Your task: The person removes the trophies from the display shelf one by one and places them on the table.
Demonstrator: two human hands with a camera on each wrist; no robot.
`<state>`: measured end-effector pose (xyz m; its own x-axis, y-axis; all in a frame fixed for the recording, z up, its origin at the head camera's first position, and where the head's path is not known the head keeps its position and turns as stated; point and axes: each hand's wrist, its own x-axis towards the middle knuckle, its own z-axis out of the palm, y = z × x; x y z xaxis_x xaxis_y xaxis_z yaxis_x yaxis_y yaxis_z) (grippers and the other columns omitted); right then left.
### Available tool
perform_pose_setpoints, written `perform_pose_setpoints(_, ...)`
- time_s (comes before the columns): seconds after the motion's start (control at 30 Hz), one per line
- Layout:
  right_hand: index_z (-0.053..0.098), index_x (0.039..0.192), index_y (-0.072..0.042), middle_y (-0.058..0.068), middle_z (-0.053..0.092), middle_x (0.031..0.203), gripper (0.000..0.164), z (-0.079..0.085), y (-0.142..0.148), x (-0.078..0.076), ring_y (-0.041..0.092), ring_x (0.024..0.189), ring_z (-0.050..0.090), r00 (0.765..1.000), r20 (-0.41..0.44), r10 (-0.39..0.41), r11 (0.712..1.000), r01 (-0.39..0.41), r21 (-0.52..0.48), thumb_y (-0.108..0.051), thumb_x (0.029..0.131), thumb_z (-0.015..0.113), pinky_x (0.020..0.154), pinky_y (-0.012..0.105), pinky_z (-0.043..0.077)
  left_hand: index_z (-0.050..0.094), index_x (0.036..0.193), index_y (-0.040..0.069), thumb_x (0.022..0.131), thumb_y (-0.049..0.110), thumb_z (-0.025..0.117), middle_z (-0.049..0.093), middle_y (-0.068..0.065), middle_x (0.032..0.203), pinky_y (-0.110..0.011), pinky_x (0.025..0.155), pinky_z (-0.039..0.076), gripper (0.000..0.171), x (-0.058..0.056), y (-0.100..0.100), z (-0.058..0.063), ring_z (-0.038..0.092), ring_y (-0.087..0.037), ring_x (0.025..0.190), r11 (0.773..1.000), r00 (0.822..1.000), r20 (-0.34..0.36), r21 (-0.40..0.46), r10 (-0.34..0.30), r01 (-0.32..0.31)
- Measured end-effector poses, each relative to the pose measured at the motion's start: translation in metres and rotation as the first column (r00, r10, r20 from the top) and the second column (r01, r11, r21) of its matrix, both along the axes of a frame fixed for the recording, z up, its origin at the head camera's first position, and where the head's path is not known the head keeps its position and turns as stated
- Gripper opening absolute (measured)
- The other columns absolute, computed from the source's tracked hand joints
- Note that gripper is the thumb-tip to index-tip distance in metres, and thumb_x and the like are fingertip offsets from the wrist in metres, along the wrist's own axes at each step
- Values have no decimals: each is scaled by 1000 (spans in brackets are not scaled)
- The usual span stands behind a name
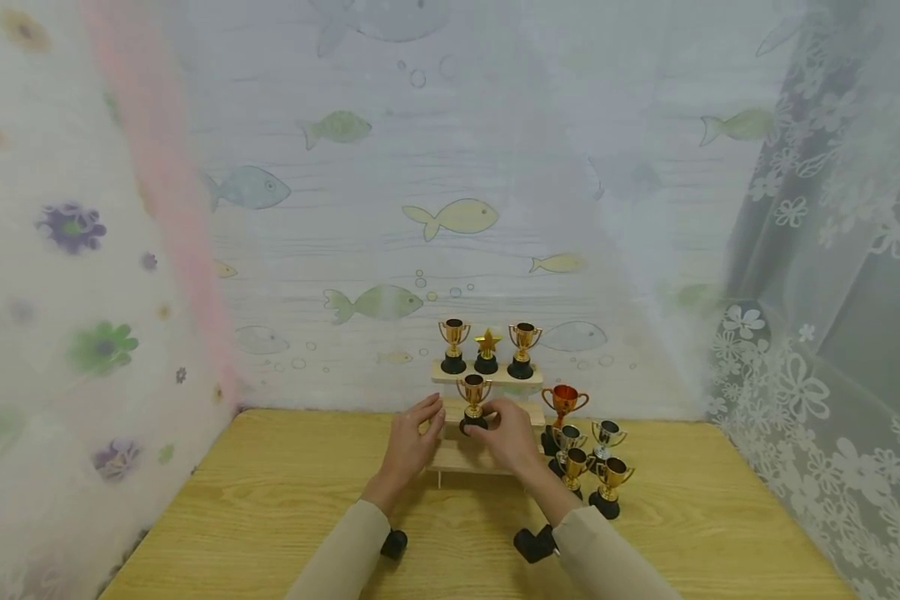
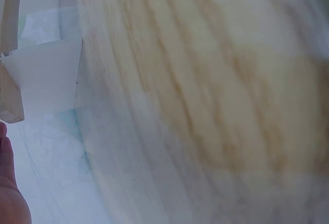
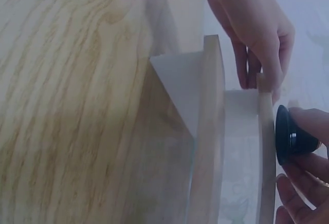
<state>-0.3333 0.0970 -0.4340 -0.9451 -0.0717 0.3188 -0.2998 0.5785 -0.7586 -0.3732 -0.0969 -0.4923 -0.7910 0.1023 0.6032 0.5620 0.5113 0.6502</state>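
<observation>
My right hand (image 1: pixel 507 433) pinches the black base of a small gold trophy cup (image 1: pixel 474 392) at the middle shelf of a wooden tiered stand (image 1: pixel 487 456). In the right wrist view that base (image 3: pixel 290 135) is against or barely off the shelf; I cannot tell which. My left hand (image 1: pixel 412 446) is at the stand's left end, fingers fairly straight and touching the end of the middle shelf (image 3: pixel 264 147). On the top shelf are two gold trophy cups (image 1: pixel 453 337) and, between them, a gold star trophy (image 1: pixel 487 346).
Right of the stand are a reddish-orange trophy cup (image 1: pixel 565 400), silver cups (image 1: pixel 607 435) and gold cups (image 1: pixel 612 475), close to my right forearm. All are on the wooden table (image 1: pixel 292 492). Fish-patterned fabric (image 1: pixel 375 304) hangs behind it, and lace (image 1: pixel 802 400) at the right.
</observation>
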Motion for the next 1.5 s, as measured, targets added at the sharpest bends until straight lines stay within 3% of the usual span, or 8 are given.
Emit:
perform_pose_setpoints(0.37,71,119,-2,12,70,115,40,-7,5,9,27,99,63,1000,-2,6,1000,-6,2,-22,87,84,79,44,54,69,129,-1,104,22,62,62,-17,141,-50,107,48,34,0,0,-3,60,-32,129,1000,1000,16,2,11,-11)
perform_pose_setpoints(0.67,70,118,-1,9,69,110,43,-10,8,21,24,97,62,998,51,39,999,-39,-14,-24,86,85,79,43,55,69,127,-5,104,18,62,62,-18,139,-50,107,47,34,-3,0,-4,60,-34,128,1000,1000,-2,6,8,-8)
perform_pose_setpoints(0.9,74,113,-5,6,71,105,36,-20,8,25,23,91,63,997,-16,72,997,-72,20,-22,84,86,73,38,53,68,128,-5,104,17,62,62,-18,140,-50,109,46,34,-2,0,-3,59,-34,130,1000,1000,13,16,5,-5)
perform_pose_setpoints(0.93,75,112,-5,6,72,105,34,-22,8,26,23,91,64,997,-28,78,997,-77,23,-21,84,86,81,42,54,68,128,-5,104,17,62,62,-18,140,-51,108,46,33,-2,0,-3,59,-34,129,1000,1000,8,12,5,-5)
perform_pose_setpoints(1.03,74,110,-3,9,72,105,35,-26,9,29,22,86,65,995,-35,93,996,-92,22,-20,83,87,79,44,56,68,129,-4,104,19,61,62,-18,141,-51,108,47,34,-1,0,-3,60,-34,129,1000,1000,9,7,3,-3)
perform_pose_setpoints(1.17,72,109,1,8,69,98,36,-31,9,33,17,76,62,993,-28,115,993,-114,20,-18,82,87,64,30,54,69,130,-1,105,21,62,62,-16,141,-49,108,47,34,1,0,-2,60,-32,129,1000,1000,25,15,2,-2)
perform_pose_setpoints(1.27,72,107,1,6,68,92,36,-33,9,34,13,72,58,992,-28,120,992,-120,29,-18,81,87,59,24,49,69,130,0,105,22,61,61,-16,142,-49,109,47,34,2,0,-1,60,-32,130,1000,1000,27,22,2,-2)
perform_pose_setpoints(1.5,73,105,-1,3,69,90,37,-37,8,38,20,79,62,991,-11,135,990,-135,50,-22,80,89,64,26,49,69,130,0,105,22,61,61,-16,142,-50,109,46,34,2,1,-1,59,-32,130,1000,1000,24,14,11,-12)
